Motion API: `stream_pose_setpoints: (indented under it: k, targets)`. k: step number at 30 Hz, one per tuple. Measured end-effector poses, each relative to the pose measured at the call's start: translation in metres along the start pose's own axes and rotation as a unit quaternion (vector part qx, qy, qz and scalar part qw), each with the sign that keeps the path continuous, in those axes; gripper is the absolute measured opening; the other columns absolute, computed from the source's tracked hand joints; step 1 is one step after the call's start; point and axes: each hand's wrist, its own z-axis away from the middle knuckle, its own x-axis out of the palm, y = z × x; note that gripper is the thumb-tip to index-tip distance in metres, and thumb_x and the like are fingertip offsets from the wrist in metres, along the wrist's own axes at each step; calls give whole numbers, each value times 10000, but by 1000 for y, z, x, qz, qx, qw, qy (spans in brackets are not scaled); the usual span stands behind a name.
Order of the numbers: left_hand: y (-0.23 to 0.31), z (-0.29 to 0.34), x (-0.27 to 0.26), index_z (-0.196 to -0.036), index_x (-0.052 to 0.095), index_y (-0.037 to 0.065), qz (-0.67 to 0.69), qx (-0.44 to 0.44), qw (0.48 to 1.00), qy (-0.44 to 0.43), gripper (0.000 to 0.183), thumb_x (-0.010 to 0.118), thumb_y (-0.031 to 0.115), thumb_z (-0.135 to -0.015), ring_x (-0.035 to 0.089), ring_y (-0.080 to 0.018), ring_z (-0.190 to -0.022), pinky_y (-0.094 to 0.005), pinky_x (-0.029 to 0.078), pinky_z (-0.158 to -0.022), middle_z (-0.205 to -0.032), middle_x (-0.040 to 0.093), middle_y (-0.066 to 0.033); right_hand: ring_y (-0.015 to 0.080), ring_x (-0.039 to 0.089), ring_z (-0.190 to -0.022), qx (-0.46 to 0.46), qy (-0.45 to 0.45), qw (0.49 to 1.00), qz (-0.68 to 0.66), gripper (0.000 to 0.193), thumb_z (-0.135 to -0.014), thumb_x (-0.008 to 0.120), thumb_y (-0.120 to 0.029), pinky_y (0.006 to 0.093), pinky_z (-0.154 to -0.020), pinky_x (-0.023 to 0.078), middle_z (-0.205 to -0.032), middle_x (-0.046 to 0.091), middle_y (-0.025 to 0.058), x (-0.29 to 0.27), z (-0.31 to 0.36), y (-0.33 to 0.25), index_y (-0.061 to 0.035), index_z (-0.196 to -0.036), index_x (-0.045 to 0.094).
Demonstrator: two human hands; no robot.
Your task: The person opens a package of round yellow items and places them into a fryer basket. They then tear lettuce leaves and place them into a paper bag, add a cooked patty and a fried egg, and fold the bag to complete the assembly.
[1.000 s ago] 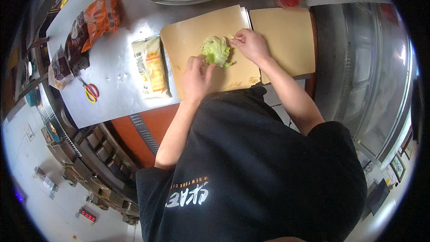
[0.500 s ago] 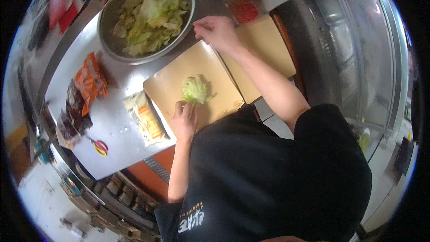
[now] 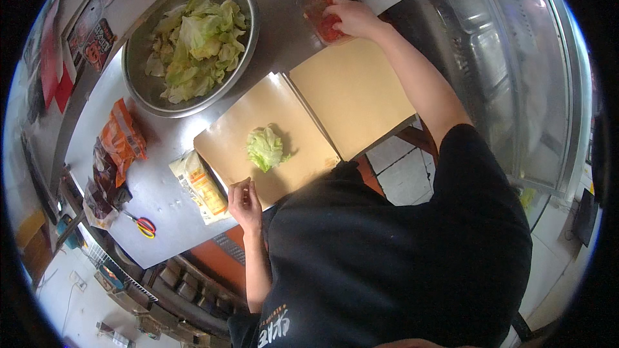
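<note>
A small heap of shredded lettuce (image 3: 265,149) lies on a tan paper sheet (image 3: 284,106) at the centre of the steel table. My left hand (image 3: 245,205) rests at the sheet's near left edge, fingers loosely bent and apart, holding nothing that I can see. At the far right, my right hand (image 3: 358,19) reaches into a clear plastic container (image 3: 312,8) of red slices (image 3: 330,31), which look like tomato. Its fingers are spread over the slices, and the fingertips are partly hidden. A second tan sheet (image 3: 354,93) lies right of the first.
A large steel bowl (image 3: 132,84) of lettuce leaves stands at the far left. Left of the paper lie a white-and-yellow packet (image 3: 201,188), an orange bag (image 3: 122,138), a dark bag (image 3: 103,171) and scissors (image 3: 145,226). A glass-fronted cabinet (image 3: 503,58) stands at the right.
My right hand has moved right, from beside the bowl to the container of red slices. My left hand has drawn back from the lettuce toward the sheet's near edge.
</note>
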Motion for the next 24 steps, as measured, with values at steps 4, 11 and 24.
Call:
stream_pose_setpoints:
  k: [4, 11, 24]
  targets:
    - [-3, 8, -3, -1029, 745, 36, -12, -35, 999, 17, 66, 728, 52, -967, 588, -125, -653, -267, 471, -549, -924, 666, -70, 384, 632, -1167, -39, -41, 997, 46, 384, -850, 781, -173, 469, -982, 528, -1317, 595, 129, 4, -26, -7, -84, -1209, 681]
    - [-2, 20, 3, -1035, 747, 32, -35, -62, 997, 39, 77, 729, 73, -973, 595, -132, -657, -276, 481, -555, -929, 671, -71, 364, 652, -1161, -7, 11, 999, 44, 307, -859, 664, -64, 499, -975, 533, -1249, 658, 158, -23, -40, 11, -76, -1163, 701]
    - [2, 22, 19, -1015, 739, 16, -12, -134, 990, 41, 91, 728, 100, -984, 605, -116, -661, -266, 494, -567, -904, 675, -61, 375, 647, -1154, -102, -135, 980, 105, 410, -851, 700, -39, 475, -968, 536, -1297, 603, 134, -15, -39, 8, -90, -1258, 676]
